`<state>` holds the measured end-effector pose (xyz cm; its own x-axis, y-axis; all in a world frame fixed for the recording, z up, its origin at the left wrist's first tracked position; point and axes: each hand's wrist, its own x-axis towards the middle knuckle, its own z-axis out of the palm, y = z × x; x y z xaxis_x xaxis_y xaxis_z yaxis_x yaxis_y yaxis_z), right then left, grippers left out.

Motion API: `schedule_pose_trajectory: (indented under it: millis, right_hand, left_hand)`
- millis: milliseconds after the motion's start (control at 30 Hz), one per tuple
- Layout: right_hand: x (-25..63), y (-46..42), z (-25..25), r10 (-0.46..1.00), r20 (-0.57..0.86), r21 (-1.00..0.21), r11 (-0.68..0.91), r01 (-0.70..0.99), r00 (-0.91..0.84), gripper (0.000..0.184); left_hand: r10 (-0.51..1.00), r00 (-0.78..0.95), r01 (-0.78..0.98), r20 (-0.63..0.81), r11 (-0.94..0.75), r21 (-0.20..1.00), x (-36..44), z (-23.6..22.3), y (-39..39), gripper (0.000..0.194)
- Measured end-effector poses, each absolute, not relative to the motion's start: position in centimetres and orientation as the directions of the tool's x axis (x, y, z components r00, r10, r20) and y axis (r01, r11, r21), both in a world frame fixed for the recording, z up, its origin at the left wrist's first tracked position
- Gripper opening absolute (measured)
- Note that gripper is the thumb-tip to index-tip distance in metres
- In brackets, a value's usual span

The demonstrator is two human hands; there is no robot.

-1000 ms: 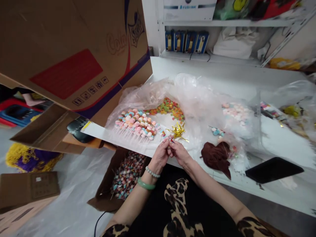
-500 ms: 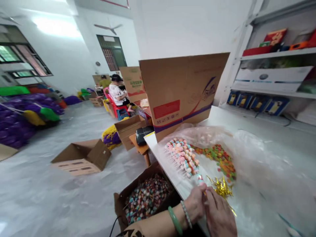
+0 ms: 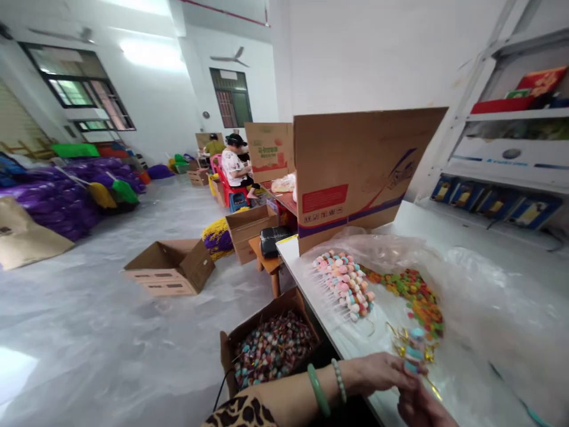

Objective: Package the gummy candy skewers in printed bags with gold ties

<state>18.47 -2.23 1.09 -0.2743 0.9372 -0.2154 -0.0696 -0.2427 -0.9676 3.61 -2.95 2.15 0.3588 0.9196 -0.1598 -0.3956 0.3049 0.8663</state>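
My left hand (image 3: 384, 372), with a green bangle and a beaded bracelet at its wrist, is closed round the lower part of a marshmallow skewer (image 3: 415, 347) in blue, white and pink. Against its fingertips is my right hand (image 3: 420, 404), closed at the skewer's lower end and partly cut off by the frame's bottom edge. The fingers hide the stick. Gold twist ties (image 3: 400, 341) lie just behind the held skewer. Farther back, a pile of marshmallow skewers (image 3: 344, 279) rests on the table, sticks pointing left. Colourful gummy rings (image 3: 413, 290) are spread beside it.
Clear plastic sheeting (image 3: 480, 308) covers much of the white table (image 3: 440, 231). An upright cardboard box (image 3: 355, 178) stands at its back. Below the left edge sits a carton of wrapped sweets (image 3: 275, 347). Another open carton (image 3: 171, 276) is on the floor; a seated person (image 3: 235, 166) works beyond.
Both hands have moved right with the skewer, which now stands more upright near the gold ties. My right hand has dropped lower in view. The camera has turned slightly left.
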Motion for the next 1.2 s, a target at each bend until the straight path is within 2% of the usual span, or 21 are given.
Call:
schedule_pose_trajectory:
  millis: [33, 100, 133, 167, 233, 300, 333, 400, 467, 533, 600, 633, 700, 767, 833, 933, 1067, 1200]
  right_hand:
    - [18.6, -2.7, 1.8, 0.945, -0.249, -0.964, -0.263, -0.037, -0.211, 0.040]
    - [18.3, -4.1, 3.5, 0.980, -0.194, -0.981, -0.194, -0.012, 0.042, 0.043]
    - [17.9, -4.8, 4.2, 0.986, -0.163, -0.985, -0.160, -0.063, 0.044, 0.044]
    - [17.4, -5.3, 4.8, 0.986, -0.168, -0.977, -0.168, -0.132, -0.014, 0.043]
    - [16.2, -5.4, 4.9, 0.952, -0.284, -0.922, -0.304, -0.240, -0.117, 0.041]
    - [15.3, -4.7, 3.8, 0.929, -0.366, -0.857, -0.359, -0.370, -0.056, 0.036]
    - [15.1, -4.3, 3.1, 0.927, -0.373, -0.847, -0.325, -0.421, 0.036, 0.035]
    - [15.0, -3.6, 1.9, 0.907, -0.387, -0.839, -0.271, -0.473, 0.167, 0.035]
    - [15.6, -3.1, 1.5, 0.909, -0.387, -0.844, -0.282, -0.456, 0.155, 0.034]
    - [17.1, -2.3, 1.6, 0.927, -0.376, -0.866, -0.347, -0.361, 0.010, 0.030]
    - [19.7, -1.3, 1.8, 0.927, -0.359, -0.907, -0.373, -0.196, -0.105, 0.026]
    - [21.4, -0.7, 1.9, 0.937, -0.342, -0.931, -0.348, -0.109, -0.076, 0.024]
    - [25.2, 0.3, 1.7, 0.967, -0.221, -0.958, -0.240, 0.160, 0.126, 0.015]
    - [28.8, 0.7, 1.3, 0.950, -0.063, -0.884, -0.195, 0.425, 0.306, 0.013]
    - [31.1, 0.4, 0.8, 0.932, -0.003, -0.761, -0.238, 0.604, 0.364, 0.016]
    - [31.5, -0.9, 0.5, 0.957, 0.042, -0.643, -0.196, 0.741, 0.289, 0.021]
    - [28.5, -2.0, 0.8, 0.987, 0.157, -0.525, 0.056, 0.849, 0.032, 0.024]
    - [25.1, -1.4, 1.2, 0.988, 0.086, -0.460, 0.155, 0.874, -0.130, 0.025]
  left_hand:
    - [0.929, 0.336, -0.353, -0.155, 0.277, 0.894, 3.4, 2.4, -3.4, 0.028]
    - [0.969, 0.177, -0.313, -0.173, 0.222, 0.924, 3.4, 3.0, -4.6, 0.026]
    - [0.964, 0.178, -0.303, -0.196, 0.244, 0.921, 3.5, 3.1, -5.1, 0.026]
    - [0.937, 0.253, -0.287, -0.243, 0.312, 0.906, 3.7, 3.2, -5.6, 0.027]
    - [0.853, 0.395, -0.223, -0.341, 0.449, 0.865, 4.3, 3.0, -5.9, 0.032]
    - [0.857, 0.320, -0.111, -0.403, 0.456, 0.883, 4.8, 2.4, -5.8, 0.034]
    - [0.885, 0.250, -0.004, -0.392, 0.406, 0.914, 5.0, 2.0, -5.6, 0.035]
    - [0.970, 0.091, 0.186, -0.224, 0.204, 0.961, 5.3, 1.3, -5.5, 0.030]
    - [1.000, 0.019, 0.274, -0.024, 0.018, 0.962, 5.3, 0.8, -5.3, 0.020]
    - [0.997, -0.030, 0.288, 0.072, -0.061, 0.956, 5.1, 0.7, -4.9, 0.013]
    - [0.992, -0.115, 0.256, 0.052, -0.021, 0.966, 4.7, 0.8, -4.1, 0.013]
    - [0.986, -0.167, 0.207, 0.005, 0.030, 0.978, 4.4, 0.9, -3.5, 0.017]
    - [0.958, -0.243, 0.050, -0.149, 0.166, 0.985, 3.7, 1.1, -2.2, 0.027]
    - [0.914, -0.247, -0.110, -0.323, 0.305, 0.946, 3.2, 1.2, -1.2, 0.031]
    - [0.873, -0.214, -0.207, -0.439, 0.399, 0.893, 2.9, 1.5, -0.7, 0.033]
    - [0.855, -0.159, -0.265, -0.494, 0.446, 0.855, 3.2, 2.0, -0.6, 0.034]
    - [0.856, -0.119, -0.296, -0.503, 0.453, 0.841, 4.0, 2.8, -0.9, 0.033]
    - [0.861, -0.159, -0.314, -0.483, 0.419, 0.852, 3.2, 3.3, -0.9, 0.029]
